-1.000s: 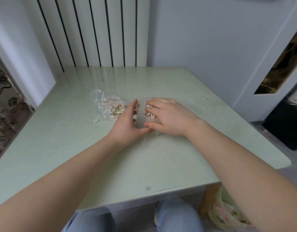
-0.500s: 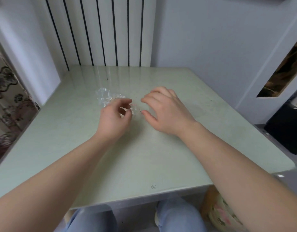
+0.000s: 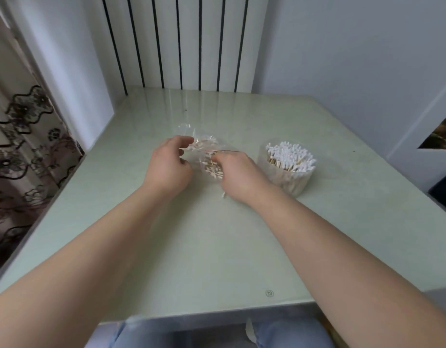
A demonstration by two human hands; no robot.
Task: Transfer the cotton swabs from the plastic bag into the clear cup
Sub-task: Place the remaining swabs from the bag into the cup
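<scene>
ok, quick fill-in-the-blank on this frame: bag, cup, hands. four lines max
1. The left hand and right hand both grip the plastic bag, which lies to the ____ of the clear cup.
2. The cotton swabs in the clear cup stand with their ____ tips up.
3. The clear cup is touched by ____ hand.
4. One loose swab lies on the table beside the ____ hand.

Missing words: left; white; neither; right.

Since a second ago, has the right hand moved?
Yes. The right hand went left: it was right of the round mark near the front edge, and is now left of it, at the plastic bag.
</scene>
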